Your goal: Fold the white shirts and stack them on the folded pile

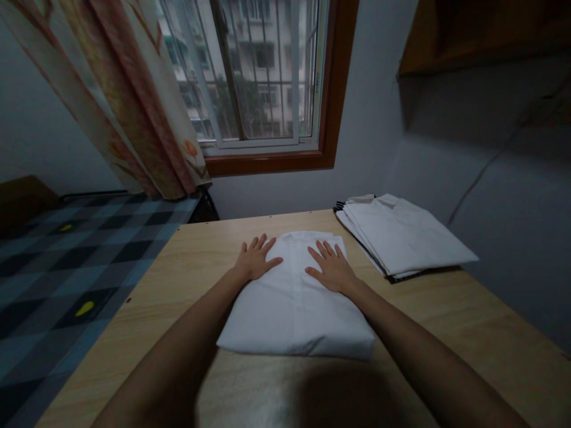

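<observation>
A white shirt (294, 309), folded into a rough rectangle with its buttoned front strip up the middle, lies flat on the wooden table (187, 261). My left hand (257, 259) rests on its upper left edge, fingers spread. Across from it, my right hand (331, 267) lies palm down on the upper right part, its fingers also apart. Neither hand grips the cloth. Small creases show near the shirt's lower edge.
A stack of folded white garments (401, 232) with dark layers beneath sits at the table's back right, by the wall. To the left is a bed with a checked cover (102, 255). Behind stand a barred window (263, 89) and a flowered curtain (147, 107). A wooden shelf (446, 53) hangs upper right.
</observation>
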A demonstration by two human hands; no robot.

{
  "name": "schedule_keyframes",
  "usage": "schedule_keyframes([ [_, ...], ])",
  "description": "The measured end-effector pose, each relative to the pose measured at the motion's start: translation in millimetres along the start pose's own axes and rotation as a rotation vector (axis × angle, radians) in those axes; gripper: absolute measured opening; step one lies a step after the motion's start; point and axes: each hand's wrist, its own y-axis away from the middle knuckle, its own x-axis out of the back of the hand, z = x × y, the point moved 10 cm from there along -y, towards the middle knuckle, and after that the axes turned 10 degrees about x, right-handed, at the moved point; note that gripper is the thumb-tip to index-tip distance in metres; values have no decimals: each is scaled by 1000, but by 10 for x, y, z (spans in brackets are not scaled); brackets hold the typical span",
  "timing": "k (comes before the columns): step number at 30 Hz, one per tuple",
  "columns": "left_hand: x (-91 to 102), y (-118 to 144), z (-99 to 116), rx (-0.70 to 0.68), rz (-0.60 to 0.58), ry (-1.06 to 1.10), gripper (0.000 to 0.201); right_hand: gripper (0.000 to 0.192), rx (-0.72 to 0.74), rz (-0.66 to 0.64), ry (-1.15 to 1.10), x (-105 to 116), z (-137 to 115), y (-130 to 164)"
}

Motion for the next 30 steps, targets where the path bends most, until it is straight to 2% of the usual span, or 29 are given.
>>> schedule_keyframes([
  [2, 117, 12, -13, 2, 11, -63, 75, 64, 22, -63, -18, 23, 79, 109],
  [5, 521, 241, 109, 0, 155, -203, 63, 63, -4, -208, -89, 108, 102, 305],
  [6, 649, 383, 179, -2, 202, -222, 60, 63, -35, -214, -104, 183, 58, 374],
  [8, 772, 731, 346, -44, 240, -194, 56, 66, -62, -122, -112, 392, -171, 502],
  [10, 683, 1095, 532, -160, 211, -123, 56, 75, 30, 6, -127, 539, -597, 624],
  [12, 470, 1383, 637, -274, 179, -75, 56, 81, 177, 32, -167, 497, -1036, 746],
  [13, 340, 1474, 641, -314, 156, -60, 58, 81, 231, 18, -188, 430, -1187, 799],
  [15, 101, 1541, 560, -345, 105, -43, 65, 80, 279, -20, -218, 289, -1300, 877],
  [18, -89, 1469, 329, -324, 48, -40, 77, 80, 269, -54, -225, 168, -1133, 979],
  [23, -30, 1419, 9, -347, 18, -58, 78, 89, 181, -116, -186, 108, -664, 1384],
  [26, 63, 1633, -57, -429, -5, -72, 83, 97, 180, -113, -144, 127, -562, 1704],
  [28, 131, 1891, -10, -526, 0, -54, 92, 96, 194, -48, -95, 190, -563, 1853],
  [30, 174, 2169, 84, -642, 15, -23, 99, 86, 236, 57, -27, 284, -624, 1922],
])
